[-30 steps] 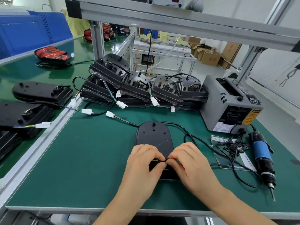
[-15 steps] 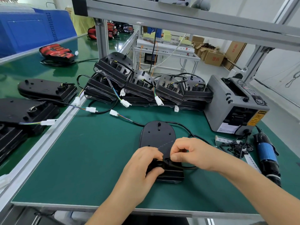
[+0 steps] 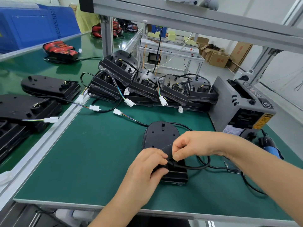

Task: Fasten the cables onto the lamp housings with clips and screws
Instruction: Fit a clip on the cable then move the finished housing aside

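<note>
The left hand [image 3: 147, 166] gripped the near end of the lamp housing [image 3: 161, 136], which lay flat on the green mat [image 3: 98, 161], apparently to steady it. The right hand [image 3: 193, 145] pinched the black cable [image 3: 196, 167] against the housing's raised block, probably seating a clip too small to make out. The screwdriver [image 3: 270, 148] lay unused at the far right.

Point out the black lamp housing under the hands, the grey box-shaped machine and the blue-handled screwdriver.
black lamp housing [image 3: 161, 136]: head view, its flat far part.
grey box-shaped machine [image 3: 221, 103]: head view, its left side wall.
blue-handled screwdriver [image 3: 273, 150]: head view, its blue sleeve.
</note>
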